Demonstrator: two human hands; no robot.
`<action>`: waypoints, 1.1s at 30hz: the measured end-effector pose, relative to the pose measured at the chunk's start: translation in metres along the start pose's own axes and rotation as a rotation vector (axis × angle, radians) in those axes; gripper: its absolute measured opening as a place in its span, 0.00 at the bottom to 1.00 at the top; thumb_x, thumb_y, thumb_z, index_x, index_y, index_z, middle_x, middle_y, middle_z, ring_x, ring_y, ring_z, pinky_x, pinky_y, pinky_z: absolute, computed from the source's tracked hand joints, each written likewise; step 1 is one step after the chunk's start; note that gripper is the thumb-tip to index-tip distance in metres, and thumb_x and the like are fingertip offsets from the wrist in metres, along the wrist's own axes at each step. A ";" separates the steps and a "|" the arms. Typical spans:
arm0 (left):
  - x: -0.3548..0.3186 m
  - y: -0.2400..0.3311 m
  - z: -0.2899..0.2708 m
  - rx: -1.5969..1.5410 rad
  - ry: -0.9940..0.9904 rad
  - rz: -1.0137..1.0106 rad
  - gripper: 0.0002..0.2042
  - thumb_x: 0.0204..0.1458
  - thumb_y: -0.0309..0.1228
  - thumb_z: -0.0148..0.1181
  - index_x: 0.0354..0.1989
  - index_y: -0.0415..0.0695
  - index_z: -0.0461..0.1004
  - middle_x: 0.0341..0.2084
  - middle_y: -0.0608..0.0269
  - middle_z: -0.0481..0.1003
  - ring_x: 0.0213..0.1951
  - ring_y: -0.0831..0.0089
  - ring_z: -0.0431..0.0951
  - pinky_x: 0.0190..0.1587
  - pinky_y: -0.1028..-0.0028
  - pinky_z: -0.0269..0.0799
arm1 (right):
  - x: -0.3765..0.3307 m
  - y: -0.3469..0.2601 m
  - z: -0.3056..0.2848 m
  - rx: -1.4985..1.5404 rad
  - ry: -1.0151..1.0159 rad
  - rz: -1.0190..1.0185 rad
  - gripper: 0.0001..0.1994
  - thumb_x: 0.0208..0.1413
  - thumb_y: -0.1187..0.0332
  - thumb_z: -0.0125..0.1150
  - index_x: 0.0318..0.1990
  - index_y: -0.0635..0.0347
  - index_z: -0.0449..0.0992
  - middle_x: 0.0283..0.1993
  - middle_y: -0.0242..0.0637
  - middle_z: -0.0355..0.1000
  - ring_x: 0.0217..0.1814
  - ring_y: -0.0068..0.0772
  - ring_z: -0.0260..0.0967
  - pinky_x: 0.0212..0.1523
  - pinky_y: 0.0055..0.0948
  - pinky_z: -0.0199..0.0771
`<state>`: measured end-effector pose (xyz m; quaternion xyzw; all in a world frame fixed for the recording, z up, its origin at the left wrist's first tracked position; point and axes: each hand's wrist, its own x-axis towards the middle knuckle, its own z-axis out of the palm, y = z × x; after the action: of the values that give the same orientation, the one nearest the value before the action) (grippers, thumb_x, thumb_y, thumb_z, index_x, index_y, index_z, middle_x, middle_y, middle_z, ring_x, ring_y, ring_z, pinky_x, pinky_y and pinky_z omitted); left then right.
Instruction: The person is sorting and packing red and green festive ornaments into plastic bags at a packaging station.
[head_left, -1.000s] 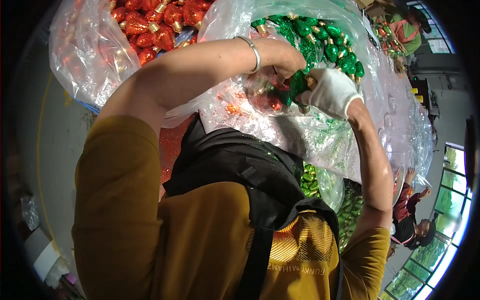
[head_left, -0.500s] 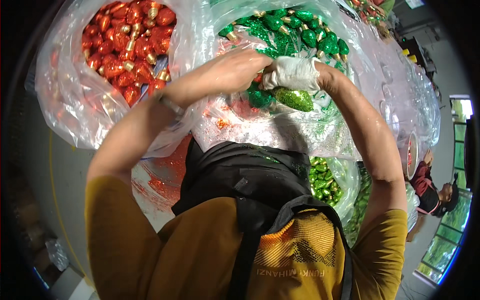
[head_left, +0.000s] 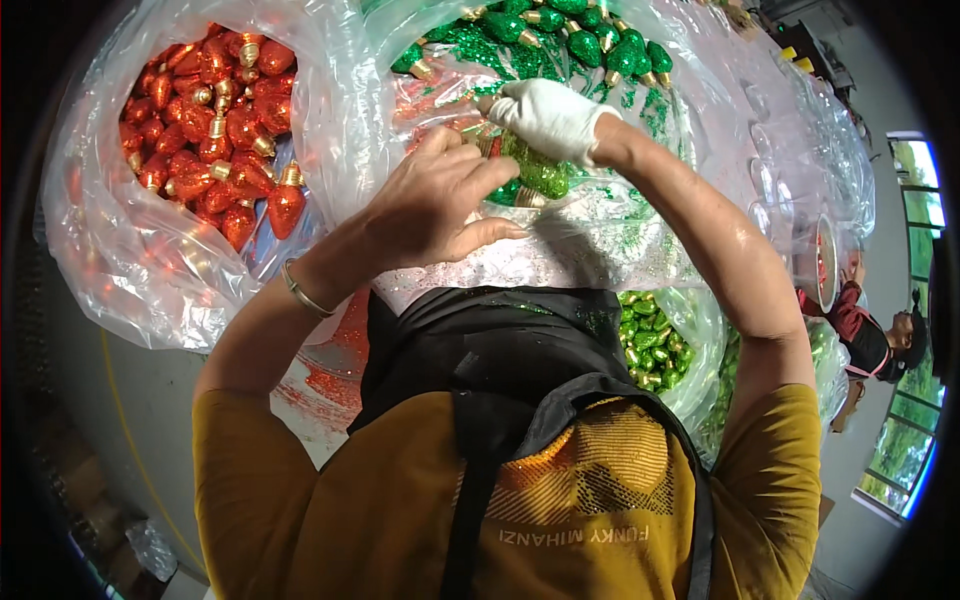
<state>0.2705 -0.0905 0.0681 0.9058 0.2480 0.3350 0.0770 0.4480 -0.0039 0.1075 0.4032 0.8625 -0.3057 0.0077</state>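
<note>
My left hand, bare with a bangle at the wrist, is open over the table, fingers apart and thumb stretched to the right. Close to its fingertips is a lime-green glitter bulb ornament, partly under my right hand. That hand wears a white glove and points left, its fingers mostly hidden, so I cannot make out whether it grips the bulb. Bits of red and dark green bulb show between the hands. Dark green glitter bulbs with gold bases lie in loose green glitter beyond them.
A clear plastic bag at left holds red glitter bulbs. Lime-green bulbs fill another bag by my right hip. Glitter-dusted plastic covers the table. A person is at the far right, near a round tub.
My left hand has drawn back from my right hand, its fingers spreading. My gloved hand has shifted left and up and turned. The whole view has moved slightly.
</note>
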 end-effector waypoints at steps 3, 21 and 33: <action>0.007 -0.007 -0.001 -0.035 -0.151 -0.040 0.23 0.42 0.45 0.67 0.37 0.38 0.74 0.33 0.56 0.73 0.37 0.62 0.71 0.46 0.65 0.62 | -0.003 0.006 0.004 -0.011 0.092 0.017 0.13 0.59 0.64 0.50 0.41 0.64 0.74 0.28 0.48 0.72 0.28 0.37 0.69 0.35 0.33 0.70; 0.025 0.007 0.017 0.170 -0.538 -0.001 0.17 0.51 0.44 0.57 0.38 0.41 0.77 0.33 0.57 0.74 0.43 0.60 0.71 0.50 0.62 0.62 | -0.024 0.018 0.017 -0.361 -0.005 0.250 0.15 0.54 0.61 0.53 0.37 0.64 0.77 0.31 0.54 0.75 0.36 0.54 0.74 0.38 0.42 0.74; 0.015 0.005 0.022 0.072 -0.513 -0.062 0.10 0.52 0.36 0.53 0.27 0.45 0.76 0.30 0.58 0.73 0.40 0.63 0.73 0.48 0.63 0.65 | -0.036 -0.005 0.007 -0.383 -0.265 0.185 0.13 0.51 0.65 0.52 0.37 0.67 0.77 0.39 0.53 0.75 0.42 0.50 0.75 0.42 0.41 0.75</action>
<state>0.2964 -0.0871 0.0616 0.9552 0.2596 0.0827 0.1152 0.4669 -0.0349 0.1136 0.4278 0.8557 -0.1849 0.2250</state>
